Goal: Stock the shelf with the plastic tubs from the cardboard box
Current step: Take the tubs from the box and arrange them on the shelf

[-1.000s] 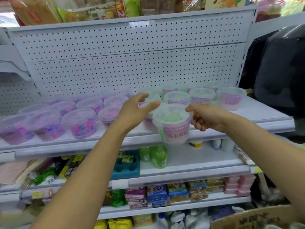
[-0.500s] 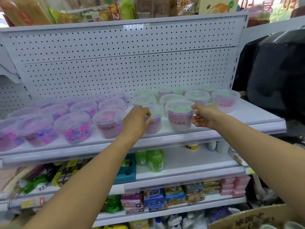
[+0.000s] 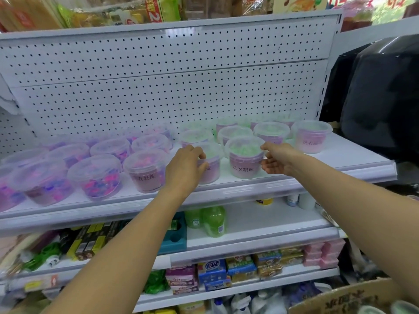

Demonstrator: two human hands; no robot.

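Note:
Several clear plastic tubs with pink labels stand in rows on the white shelf [image 3: 353, 159]. In the front row, a green-filled tub [image 3: 243, 159] stands on the shelf board. My right hand [image 3: 277, 159] holds its right side, thumb at the lid rim and fingers curled below. My left hand [image 3: 184, 165] grips the neighbouring tub [image 3: 212, 165] just to the left, with fingers over its rim. Only a corner of the cardboard box [image 3: 344, 300] shows at the bottom right.
Tubs with purple and pink beads [image 3: 95, 177] fill the shelf's left half. A perforated back panel [image 3: 158, 87] rises behind. Lower shelves hold green bottles [image 3: 213, 220], soap packs and boxes. A dark covered object [image 3: 385, 91] stands to the right.
The green-filled tub that my right hand carried in the air now stands in the shelf's front row. My left hand has moved forward onto the tub beside it.

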